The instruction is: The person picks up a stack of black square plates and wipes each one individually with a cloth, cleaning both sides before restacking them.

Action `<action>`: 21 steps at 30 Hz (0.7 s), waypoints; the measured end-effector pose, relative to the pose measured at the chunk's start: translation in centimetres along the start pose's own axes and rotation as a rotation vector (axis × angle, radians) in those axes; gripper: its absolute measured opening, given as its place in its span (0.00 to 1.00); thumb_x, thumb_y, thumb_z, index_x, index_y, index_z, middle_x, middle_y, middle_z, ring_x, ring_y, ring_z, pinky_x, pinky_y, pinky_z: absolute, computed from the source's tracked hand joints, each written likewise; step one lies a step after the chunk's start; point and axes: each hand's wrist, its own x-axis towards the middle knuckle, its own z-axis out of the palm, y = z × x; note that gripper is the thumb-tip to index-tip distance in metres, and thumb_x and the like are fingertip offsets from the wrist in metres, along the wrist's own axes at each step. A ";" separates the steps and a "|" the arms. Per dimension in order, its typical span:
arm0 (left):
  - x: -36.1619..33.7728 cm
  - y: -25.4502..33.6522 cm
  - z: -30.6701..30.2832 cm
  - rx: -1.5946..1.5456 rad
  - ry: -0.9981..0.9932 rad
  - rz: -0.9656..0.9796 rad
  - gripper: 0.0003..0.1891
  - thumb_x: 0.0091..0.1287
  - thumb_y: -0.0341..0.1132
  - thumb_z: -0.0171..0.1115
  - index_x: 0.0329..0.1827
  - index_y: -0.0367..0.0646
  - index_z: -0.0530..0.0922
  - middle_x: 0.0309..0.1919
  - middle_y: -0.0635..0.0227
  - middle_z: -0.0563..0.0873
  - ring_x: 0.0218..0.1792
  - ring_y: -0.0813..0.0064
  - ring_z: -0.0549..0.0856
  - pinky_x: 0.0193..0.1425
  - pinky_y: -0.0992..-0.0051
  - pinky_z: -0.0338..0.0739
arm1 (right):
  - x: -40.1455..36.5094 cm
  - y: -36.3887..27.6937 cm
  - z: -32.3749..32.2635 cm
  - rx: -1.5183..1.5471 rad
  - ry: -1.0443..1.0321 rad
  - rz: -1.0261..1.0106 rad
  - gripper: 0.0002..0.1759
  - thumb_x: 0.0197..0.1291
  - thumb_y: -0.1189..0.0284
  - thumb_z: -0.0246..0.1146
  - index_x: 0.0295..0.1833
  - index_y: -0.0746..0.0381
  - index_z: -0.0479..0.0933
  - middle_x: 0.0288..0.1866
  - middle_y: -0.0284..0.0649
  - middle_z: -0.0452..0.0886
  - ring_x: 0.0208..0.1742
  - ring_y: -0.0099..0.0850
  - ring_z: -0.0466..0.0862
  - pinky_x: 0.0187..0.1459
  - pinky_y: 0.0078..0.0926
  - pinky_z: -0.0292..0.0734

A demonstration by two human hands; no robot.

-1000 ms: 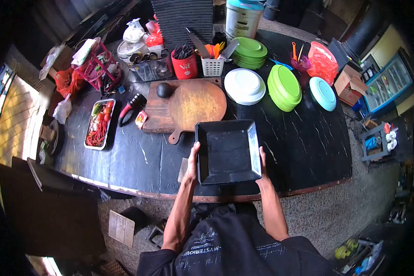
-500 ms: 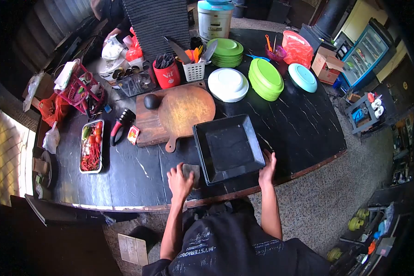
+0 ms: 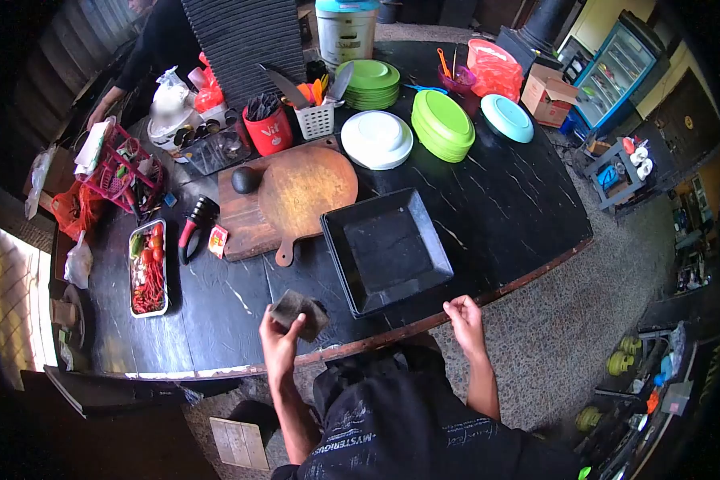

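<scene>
My left hand (image 3: 282, 340) is closed on a grey-brown folded cloth (image 3: 300, 314), pinched between thumb and fingers just above the table's front edge. To its right lies a black square tray (image 3: 388, 248), with what looks like a second rim beneath it. My right hand (image 3: 464, 318) is beside the tray's near right corner, apart from it, fingers curled in and nothing visible in them. Behind the tray, a round wooden board with a handle (image 3: 310, 192) rests on a rectangular cutting board (image 3: 236, 216), beside a dark round object (image 3: 246, 180).
On the left are a metal tray of chillies and tomatoes (image 3: 148, 276) and a knife sharpener (image 3: 196, 228). White plates (image 3: 376, 140), green plates (image 3: 444, 128) and a knife-filled basket (image 3: 316, 120) stand farther back. Another person's arm (image 3: 108, 104) shows at the upper left.
My left hand has taken hold of the cloth and lifted it off the table, toward me. My right hand has let go of the tray's side and drawn back, fingers curling.
</scene>
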 end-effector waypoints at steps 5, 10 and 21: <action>-2.3 5.8 3.0 -0.203 -0.197 0.058 0.19 0.63 0.23 0.75 0.54 0.37 0.77 0.45 0.64 0.89 0.47 0.74 0.88 0.55 0.71 0.81 | -1.4 -8.3 1.8 0.366 -0.555 -0.189 0.38 0.63 0.58 0.73 0.70 0.67 0.69 0.49 0.37 0.80 0.44 0.21 0.77 0.51 0.22 0.76; -1.5 6.8 13.0 -0.011 -0.526 0.120 0.16 0.65 0.27 0.75 0.52 0.37 0.79 0.42 0.70 0.87 0.44 0.81 0.84 0.52 0.75 0.80 | 0.2 -11.3 7.5 0.463 -0.664 -0.237 0.39 0.69 0.52 0.66 0.77 0.64 0.65 0.71 0.43 0.76 0.71 0.30 0.74 0.69 0.34 0.72; 4.2 1.0 14.9 1.045 0.486 0.720 0.25 0.66 0.43 0.74 0.58 0.37 0.77 0.32 0.57 0.85 0.29 0.56 0.83 0.41 0.61 0.78 | 6.6 -9.4 -2.8 0.766 -0.191 0.149 0.19 0.70 0.68 0.64 0.63 0.63 0.78 0.53 0.40 0.87 0.52 0.32 0.89 0.53 0.34 0.87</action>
